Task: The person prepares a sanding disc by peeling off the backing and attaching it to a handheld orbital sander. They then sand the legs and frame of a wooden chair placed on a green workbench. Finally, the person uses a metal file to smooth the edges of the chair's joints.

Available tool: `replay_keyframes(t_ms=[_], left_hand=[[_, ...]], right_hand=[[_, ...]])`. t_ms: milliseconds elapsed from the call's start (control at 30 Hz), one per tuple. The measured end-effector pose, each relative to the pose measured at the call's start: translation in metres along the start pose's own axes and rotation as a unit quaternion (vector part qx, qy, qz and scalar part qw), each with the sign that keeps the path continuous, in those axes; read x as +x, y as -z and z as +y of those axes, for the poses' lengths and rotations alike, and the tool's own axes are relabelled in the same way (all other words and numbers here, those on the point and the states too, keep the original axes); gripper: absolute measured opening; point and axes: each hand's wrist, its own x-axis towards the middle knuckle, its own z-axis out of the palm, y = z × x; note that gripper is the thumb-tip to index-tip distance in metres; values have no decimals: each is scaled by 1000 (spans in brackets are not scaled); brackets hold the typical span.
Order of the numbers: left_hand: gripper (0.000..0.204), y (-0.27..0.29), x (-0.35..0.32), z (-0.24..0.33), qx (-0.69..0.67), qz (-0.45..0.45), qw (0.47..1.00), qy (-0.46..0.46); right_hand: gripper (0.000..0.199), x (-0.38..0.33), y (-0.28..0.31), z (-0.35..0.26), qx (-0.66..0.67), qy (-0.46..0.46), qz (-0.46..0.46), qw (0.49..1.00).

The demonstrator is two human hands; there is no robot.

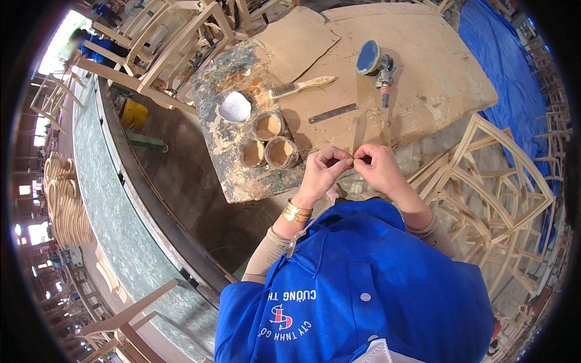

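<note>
My left hand [322, 173], with gold bangles on its wrist, and my right hand [380, 169] meet at the table's near edge. Thumbs and fingertips pinch together at one spot. Whatever lies between them is too small to make out. Beyond them on the cardboard [423, 54] is a flat dark metal strip [333, 113]. Farther off lies a wire brush [302, 87] with a wooden handle. An air sander [381, 69] rests there with its blue round pad tipped up. Left of my hands stand three round pots [281, 152] of tan paste, near a whitish bowl-like piece [235, 107].
The stained tabletop [224, 178] ends close to my body. Wooden chair frames [484, 193] crowd the right, with others [175, 54] at the far left. A long green-topped conveyor [130, 218] curves along the left, past a yellow bucket [134, 114]. Blue tarp [508, 66] covers the far right.
</note>
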Motion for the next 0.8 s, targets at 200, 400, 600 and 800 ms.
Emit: replay_keyframes(t_ms=[200, 400, 600, 800], left_hand=[[5, 0, 2, -5, 14, 19, 999, -33], [6, 7, 7, -11, 16, 42, 999, -26], [5, 12, 10, -10, 10, 77, 996, -33], [4, 9, 6, 2, 72, 73, 993, -59]], right_hand=[[7, 2, -5, 8, -19, 28, 6, 999], [7, 7, 1, 15, 48, -40, -33, 998], [10, 13, 10, 17, 142, -55, -7, 988], [13, 21, -12, 7, -6, 93, 49, 994]])
